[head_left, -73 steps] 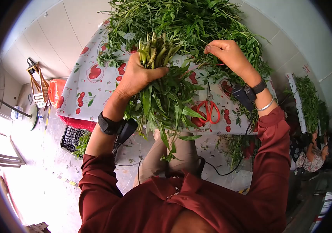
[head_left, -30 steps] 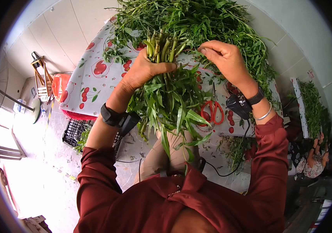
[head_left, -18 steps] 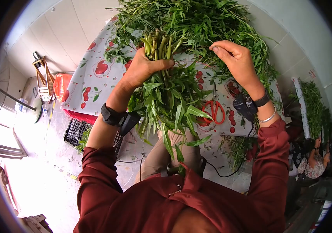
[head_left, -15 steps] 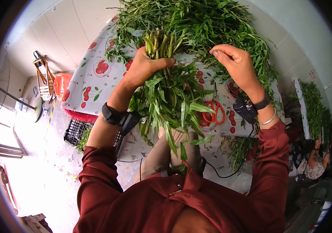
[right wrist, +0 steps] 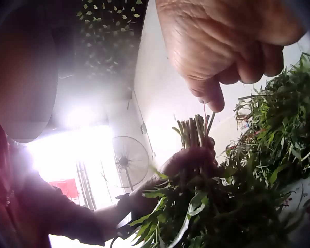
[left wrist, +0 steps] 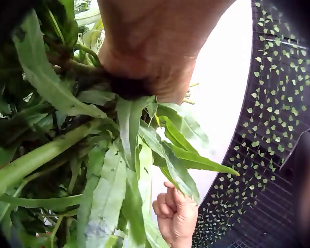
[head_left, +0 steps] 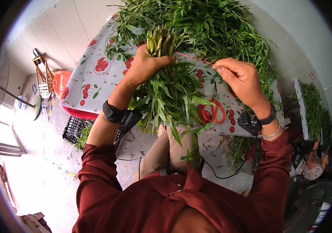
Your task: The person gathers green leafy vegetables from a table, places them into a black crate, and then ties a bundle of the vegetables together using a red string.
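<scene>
My left hand [head_left: 146,66] grips a bunch of leafy green stems [head_left: 170,89] just below their cut ends, which point away from me while the leaves hang towards my lap. A thin red string [head_left: 193,58] runs taut from the bunch to my right hand [head_left: 241,77], which pinches its end between thumb and fingertips. In the right wrist view, the right hand [right wrist: 227,57] is over the cut stem ends [right wrist: 194,132]. Leaves [left wrist: 119,170] fill much of the left wrist view. Red-handled scissors [head_left: 214,112] lie on the table between my hands.
A large heap of loose greens [head_left: 201,27] covers the far side of the table, on a cherry-print tablecloth [head_left: 92,73]. A black crate [head_left: 74,130] stands on the floor at left, near a folded wooden stool [head_left: 43,73]. More greens [head_left: 311,108] lie at right.
My right hand has drawn back to the right and slightly towards me, and the red string now shows stretched from the bunch. My left hand keeps its grip, nearly in place.
</scene>
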Demonstrator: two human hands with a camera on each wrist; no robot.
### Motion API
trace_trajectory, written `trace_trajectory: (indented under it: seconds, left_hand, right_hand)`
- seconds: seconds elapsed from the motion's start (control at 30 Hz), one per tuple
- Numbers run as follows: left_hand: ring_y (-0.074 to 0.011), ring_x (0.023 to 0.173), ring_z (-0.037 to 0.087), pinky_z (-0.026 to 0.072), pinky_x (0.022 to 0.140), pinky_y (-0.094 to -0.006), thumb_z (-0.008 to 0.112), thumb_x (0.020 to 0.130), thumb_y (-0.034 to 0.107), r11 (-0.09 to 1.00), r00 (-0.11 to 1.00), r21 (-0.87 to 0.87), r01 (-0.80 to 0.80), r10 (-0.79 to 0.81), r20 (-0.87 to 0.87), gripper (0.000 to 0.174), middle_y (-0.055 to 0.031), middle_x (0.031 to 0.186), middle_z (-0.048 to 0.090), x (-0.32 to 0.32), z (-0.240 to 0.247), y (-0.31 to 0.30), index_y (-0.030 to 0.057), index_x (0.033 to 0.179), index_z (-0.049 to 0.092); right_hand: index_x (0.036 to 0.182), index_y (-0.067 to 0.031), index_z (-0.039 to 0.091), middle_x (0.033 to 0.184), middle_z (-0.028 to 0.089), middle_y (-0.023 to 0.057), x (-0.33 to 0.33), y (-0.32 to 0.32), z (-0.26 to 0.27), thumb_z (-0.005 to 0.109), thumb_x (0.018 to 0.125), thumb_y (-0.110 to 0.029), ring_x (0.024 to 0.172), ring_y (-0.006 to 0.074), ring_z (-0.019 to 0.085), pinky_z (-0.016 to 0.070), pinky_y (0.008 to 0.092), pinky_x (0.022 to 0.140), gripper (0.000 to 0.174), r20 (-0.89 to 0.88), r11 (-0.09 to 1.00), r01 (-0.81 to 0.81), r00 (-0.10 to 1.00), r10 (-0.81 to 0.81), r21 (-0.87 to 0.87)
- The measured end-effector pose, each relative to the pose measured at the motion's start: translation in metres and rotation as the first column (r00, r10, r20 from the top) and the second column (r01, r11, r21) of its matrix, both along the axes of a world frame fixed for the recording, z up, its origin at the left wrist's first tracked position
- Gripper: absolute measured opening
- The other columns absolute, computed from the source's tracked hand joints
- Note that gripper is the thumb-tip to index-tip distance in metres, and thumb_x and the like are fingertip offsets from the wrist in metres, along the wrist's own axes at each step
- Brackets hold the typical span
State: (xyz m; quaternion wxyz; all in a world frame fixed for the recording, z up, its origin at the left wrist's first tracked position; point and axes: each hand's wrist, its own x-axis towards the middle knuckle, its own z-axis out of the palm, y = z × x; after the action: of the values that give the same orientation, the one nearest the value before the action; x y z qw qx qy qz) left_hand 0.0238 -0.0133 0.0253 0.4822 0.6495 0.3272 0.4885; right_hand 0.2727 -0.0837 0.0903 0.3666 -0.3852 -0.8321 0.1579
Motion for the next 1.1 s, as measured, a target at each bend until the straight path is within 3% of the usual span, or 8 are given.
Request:
trace_trajectory:
  seconds: [0.3, 0.8, 0.87, 1.0, 1.07, 1.1]
  left_hand:
    - [-0.008, 0.07, 0.053, 0.0458, 0.065, -0.0251, 0.069, 0.073, 0.007, 1.0, 1.0, 0.016, -0.014, 0.015, -0.02, 0.024, 0.0003, 0.079, 0.058, -0.003, 0.002, -0.003, -0.001, 0.092, 0.057]
    - [-0.0077, 0.073, 0.053, 0.0466, 0.069, -0.0248, 0.07, 0.074, 0.007, 1.0, 1.0, 0.007, 0.011, -0.011, -0.011, 0.027, 0.0007, 0.082, 0.06, -0.002, -0.004, 0.0, -0.0012, 0.097, 0.058]
    - [-0.0077, 0.073, 0.053, 0.0466, 0.069, -0.0248, 0.07, 0.074, 0.007, 1.0, 1.0, 0.007, 0.011, -0.011, 0.003, 0.027, 0.0007, 0.082, 0.06, -0.001, -0.003, 0.0, -0.0013, 0.097, 0.058]
    - [-0.0079, 0.073, 0.054, 0.0468, 0.069, -0.0248, 0.07, 0.074, 0.007, 1.0, 1.0, 0.004, 0.006, -0.006, -0.013, 0.029, 0.0006, 0.082, 0.06, -0.001, -0.003, 0.0, -0.0013, 0.099, 0.058]
    - [-0.008, 0.073, 0.054, 0.0469, 0.069, -0.0248, 0.069, 0.074, 0.006, 1.0, 1.0, 0.008, 0.011, -0.011, -0.002, 0.029, 0.0006, 0.082, 0.06, -0.001, -0.002, -0.001, -0.0014, 0.099, 0.058]
    - [-0.0081, 0.073, 0.054, 0.047, 0.069, -0.0249, 0.069, 0.074, 0.006, 1.0, 1.0, 0.011, 0.016, -0.016, 0.009, 0.029, 0.0005, 0.082, 0.06, 0.0, -0.002, -0.001, -0.0015, 0.1, 0.058]
  right_hand:
    - [0.092, 0.0035, 0.062, 0.077, 0.064, 0.0077, 0.0, -0.004, 0.0, 0.058, 0.083, -0.002, 0.065, 0.0097, 0.058, 0.0454, 0.0219, 0.056, 0.011, 0.001, 0.999, -0.014, 1.0, 0.014, 0.051]
    - [0.092, 0.0046, 0.062, 0.081, 0.066, 0.0104, -0.002, -0.017, 0.006, 0.058, 0.082, 0.0, 0.072, 0.0136, 0.064, 0.0489, 0.023, 0.062, 0.012, 0.034, 0.999, 0.008, 0.999, -0.007, -0.036]
    - [0.094, 0.0013, 0.063, 0.074, 0.06, 0.0015, 0.0, -0.014, 0.0, 0.058, 0.085, -0.003, 0.058, 0.0044, 0.047, 0.0377, 0.0191, 0.051, 0.011, 0.014, 0.999, -0.017, 1.0, 0.016, 0.045]
    - [0.094, 0.0016, 0.063, 0.073, 0.059, 0.0015, 0.0, -0.017, 0.001, 0.057, 0.085, -0.003, 0.057, 0.0043, 0.047, 0.0377, 0.0192, 0.051, 0.011, 0.001, 0.999, -0.02, 1.0, 0.02, 0.042]
    - [0.093, 0.0047, 0.062, 0.082, 0.066, 0.0115, -0.001, -0.021, 0.008, 0.058, 0.083, 0.0, 0.072, 0.0151, 0.064, 0.0495, 0.024, 0.063, 0.012, 0.025, 0.999, 0.0, 1.0, 0.001, -0.041]
    - [0.093, 0.0047, 0.062, 0.082, 0.066, 0.0115, -0.001, -0.021, 0.007, 0.058, 0.083, 0.0, 0.072, 0.0151, 0.064, 0.0495, 0.024, 0.063, 0.012, 0.025, 0.999, 0.0, 1.0, 0.001, -0.041]
